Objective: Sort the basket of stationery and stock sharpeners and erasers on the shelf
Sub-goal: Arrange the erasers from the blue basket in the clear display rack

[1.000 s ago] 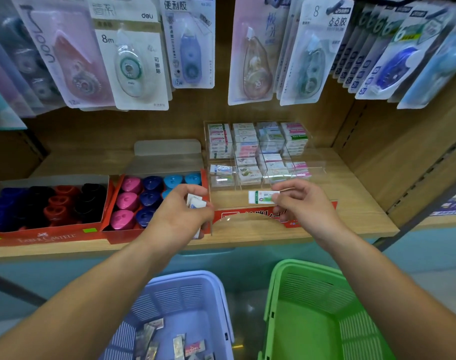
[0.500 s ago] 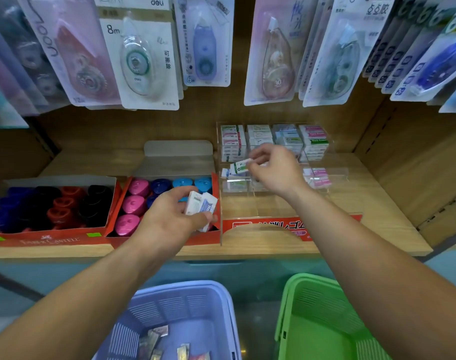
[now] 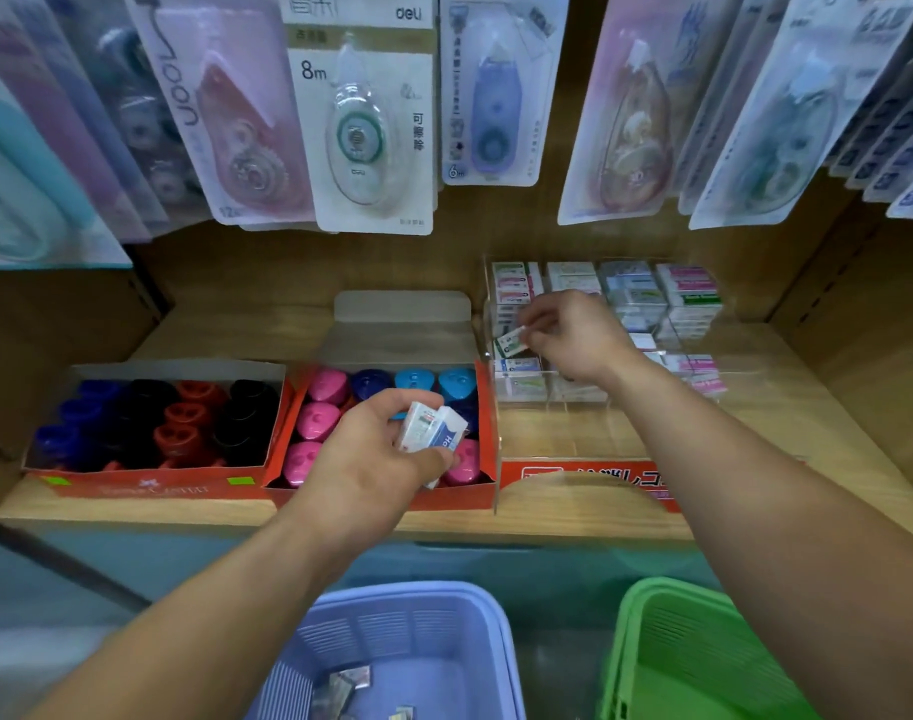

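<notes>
Head view: we look down on the shelf, and the one relation that matters is between the small eraser and the clear display case. Our right hand pinches this eraser by its right end, between thumb and fingertips. The eraser hangs over the leftmost column of the case, in front of the tall back stacks and just above the low front row. Its long axis runs left to right, with the right end a little higher, so it is tilted. The stocked erasers appear to lie flat, so we judge that the eraser must be levelled before it goes down into the left compartment. Whether it already touches the stack below it, we cannot tell.

Our left hand is well apart from the right one, nearer to us and lower. It grips a few more wrapped erasers in curled fingers, above the red box of sharpeners, just left of the case's side wall. The right hand is clearly the nearer one to the case, so we think it places the eraser and the left hand only supplies.

Below the shelf stand the blue basket, with some wrapped pieces on its bottom, and the green basket beside it.
</notes>
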`<state>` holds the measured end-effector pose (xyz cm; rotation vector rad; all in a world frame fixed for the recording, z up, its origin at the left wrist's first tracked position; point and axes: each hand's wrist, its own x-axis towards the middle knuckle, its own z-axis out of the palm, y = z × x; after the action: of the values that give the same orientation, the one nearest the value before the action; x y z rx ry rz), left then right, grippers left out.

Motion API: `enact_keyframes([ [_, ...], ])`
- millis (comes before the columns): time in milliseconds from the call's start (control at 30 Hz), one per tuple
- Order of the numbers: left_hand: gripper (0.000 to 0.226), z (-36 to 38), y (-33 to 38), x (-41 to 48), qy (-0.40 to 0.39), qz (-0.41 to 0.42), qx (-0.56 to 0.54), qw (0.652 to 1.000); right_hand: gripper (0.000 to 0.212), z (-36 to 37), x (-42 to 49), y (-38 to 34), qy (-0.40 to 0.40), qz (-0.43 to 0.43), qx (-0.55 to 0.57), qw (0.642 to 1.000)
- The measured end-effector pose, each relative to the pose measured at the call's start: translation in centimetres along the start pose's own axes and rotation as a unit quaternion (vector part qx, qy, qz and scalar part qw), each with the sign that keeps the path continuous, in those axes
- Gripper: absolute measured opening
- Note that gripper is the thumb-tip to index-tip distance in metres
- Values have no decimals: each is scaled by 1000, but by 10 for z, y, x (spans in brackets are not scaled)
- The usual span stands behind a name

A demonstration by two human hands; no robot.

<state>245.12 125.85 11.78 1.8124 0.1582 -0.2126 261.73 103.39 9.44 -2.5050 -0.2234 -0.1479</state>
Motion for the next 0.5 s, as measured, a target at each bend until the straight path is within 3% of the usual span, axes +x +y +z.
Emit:
enact_keyframes([
  [200, 44, 1, 3, -3, -11, -9, -57, 998, 27, 4, -1, -5, 38, -6, -97, 995],
  [333, 38, 4, 7, -6, -12, -21, -83, 996, 32, 5, -11, -3, 89, -11, -58, 994],
  [500, 40, 5, 10, -8, -14, -25, -103, 994, 33, -7, -40, -2, 91, -19, 2, 996],
])
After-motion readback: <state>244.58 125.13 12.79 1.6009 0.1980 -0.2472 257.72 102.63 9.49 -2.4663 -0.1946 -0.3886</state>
